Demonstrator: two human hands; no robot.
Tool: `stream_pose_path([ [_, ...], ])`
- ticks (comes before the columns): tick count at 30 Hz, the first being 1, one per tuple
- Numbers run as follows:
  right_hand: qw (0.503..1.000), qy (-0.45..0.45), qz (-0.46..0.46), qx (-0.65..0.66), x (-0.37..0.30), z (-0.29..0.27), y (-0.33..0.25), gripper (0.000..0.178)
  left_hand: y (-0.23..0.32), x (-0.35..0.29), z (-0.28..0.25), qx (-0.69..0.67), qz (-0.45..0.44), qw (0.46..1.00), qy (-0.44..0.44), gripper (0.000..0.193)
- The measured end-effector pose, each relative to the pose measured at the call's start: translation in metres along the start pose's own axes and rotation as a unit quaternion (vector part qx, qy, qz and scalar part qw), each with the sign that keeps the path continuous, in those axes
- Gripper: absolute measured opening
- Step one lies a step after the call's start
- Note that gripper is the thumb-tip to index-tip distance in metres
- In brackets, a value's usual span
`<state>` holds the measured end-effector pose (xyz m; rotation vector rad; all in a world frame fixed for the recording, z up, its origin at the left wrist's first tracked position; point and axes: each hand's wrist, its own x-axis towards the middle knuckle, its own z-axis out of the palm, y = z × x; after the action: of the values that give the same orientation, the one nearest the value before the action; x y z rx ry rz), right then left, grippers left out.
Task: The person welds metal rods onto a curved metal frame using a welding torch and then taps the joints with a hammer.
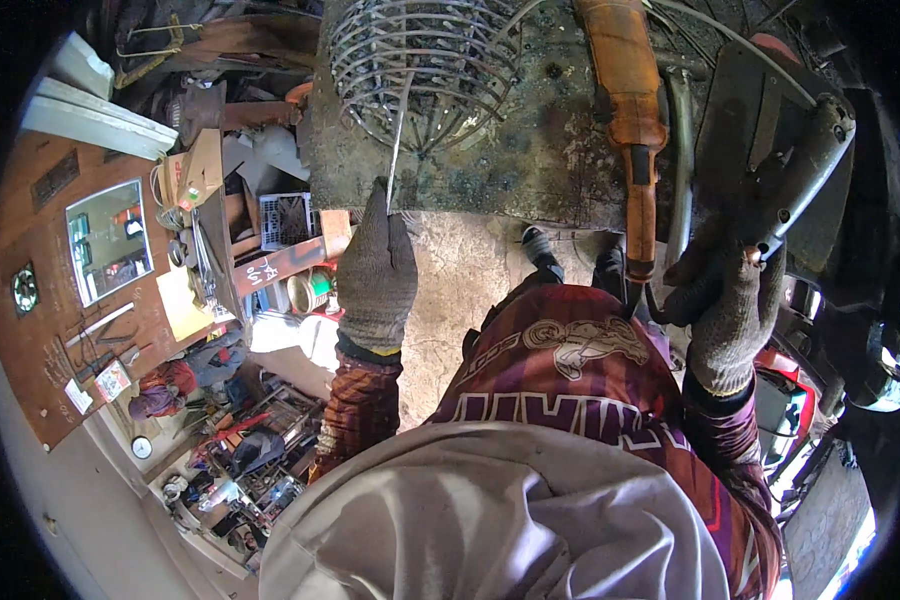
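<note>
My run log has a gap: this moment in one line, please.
left hand: holds thin rod | right hand: at metal tube, grip unclear | bench: wire cage, orange tool

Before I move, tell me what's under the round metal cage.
Stained worktable shows through gaps near the lower edge of the round metal cage, whose overlapping bars hide the rest.

Large pale-edged block letters run across the maroon shirt (pixel 570 375), upside down from the wearer's viewpoint, with smaller lettering beside a printed pale figure. The cardboard box (pixel 206 160) on the left bears bold dark characters. White handwritten marks stand on the side of a reddish-brown beam (pixel 295 262). Faint pale characters sit near the lower edge of the brown panel (pixel 100 235). Print on the small red-and-white card (pixel 113 379) and markings on the round white dial (pixel 141 447) are too small to read.
</note>
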<state>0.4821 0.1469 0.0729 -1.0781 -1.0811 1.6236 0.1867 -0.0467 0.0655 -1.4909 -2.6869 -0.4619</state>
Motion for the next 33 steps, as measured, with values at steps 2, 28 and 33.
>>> stream_pose_path([
  [2, 1.000, -0.007, 0.003, 0.000, 0.001, 0.002, 0.000, 0.037, -0.001, 0.000, -0.003, 0.001, 0.004, 1.000, 0.002, 0.046],
  [28, 0.997, 0.006, 0.071, -0.014, -0.016, 0.019, -0.001, 0.037, -0.003, -0.010, 0.037, -0.062, 0.029, 0.998, 0.009, 0.058],
  [33, 0.996, 0.035, 0.073, -0.031, -0.017, 0.028, -0.004, 0.034, -0.004, -0.008, 0.038, -0.093, 0.053, 0.994, 0.022, 0.057],
])
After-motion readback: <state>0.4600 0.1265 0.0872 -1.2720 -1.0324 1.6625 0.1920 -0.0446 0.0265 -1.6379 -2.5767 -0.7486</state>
